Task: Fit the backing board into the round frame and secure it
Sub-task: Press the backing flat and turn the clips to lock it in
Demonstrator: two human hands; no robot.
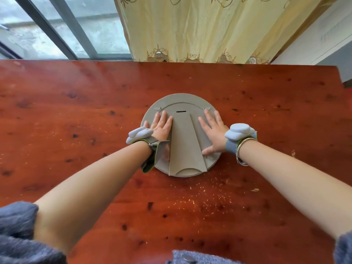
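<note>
A round grey frame (182, 99) lies face down in the middle of the red-brown wooden table (76, 103). Inside it sits the grey backing board (182, 108), with a long tapered stand flap (185, 145) lying down its middle. Small turn tabs show at the upper left (157, 108) and upper right (207, 108) of the frame's back. My left hand (162, 128) lies flat on the board left of the flap, fingers spread. My right hand (214, 132) lies flat on the board right of the flap, its thumb near the lower right rim.
Fine sawdust specks (205, 199) are scattered on the table in front of the frame. A yellow patterned curtain (200, 29) hangs behind the table's far edge, with a window (57, 29) at the back left. Grey devices are strapped to both wrists.
</note>
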